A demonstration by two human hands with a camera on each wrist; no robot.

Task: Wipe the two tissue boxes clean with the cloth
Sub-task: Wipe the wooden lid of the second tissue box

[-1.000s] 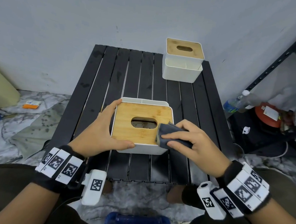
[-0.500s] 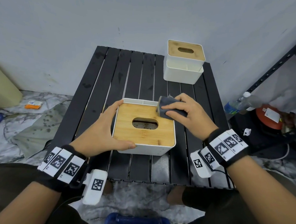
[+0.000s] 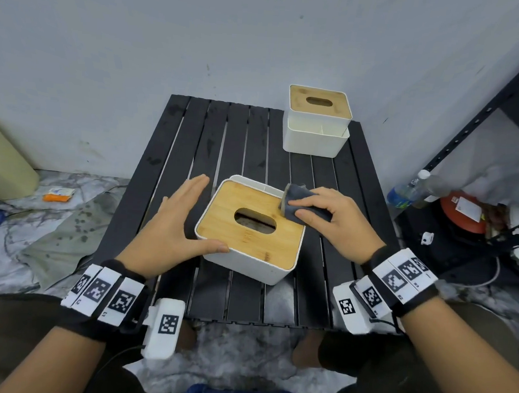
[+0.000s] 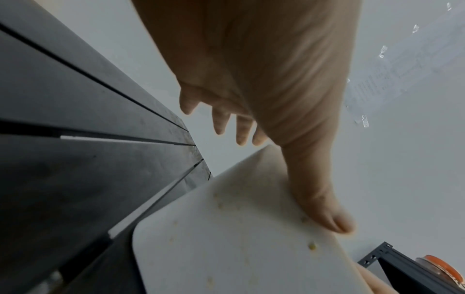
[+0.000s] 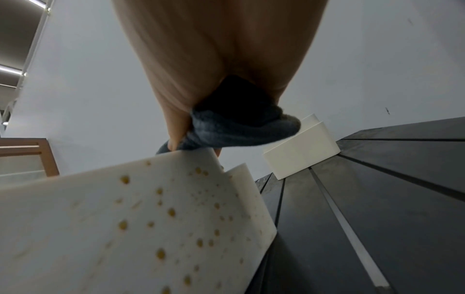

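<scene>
Our right hand (image 3: 338,222) grips the cloth (image 3: 302,203) on the near tissue box (image 3: 250,229), sides still spotted; left hand (image 3: 171,233) open, steadying; far tissue box (image 3: 317,121) untouched

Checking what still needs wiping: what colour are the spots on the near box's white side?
Yellow-brown spots on the near box, clearest in the right wrist view.

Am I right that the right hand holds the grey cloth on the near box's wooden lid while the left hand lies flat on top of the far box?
Not quite. The left hand is at the near box, thumb on its front edge, not on the far box, which stands untouched at the table's back; the head view shows this. The right hand does hold the grey cloth on the wooden lid.
</scene>
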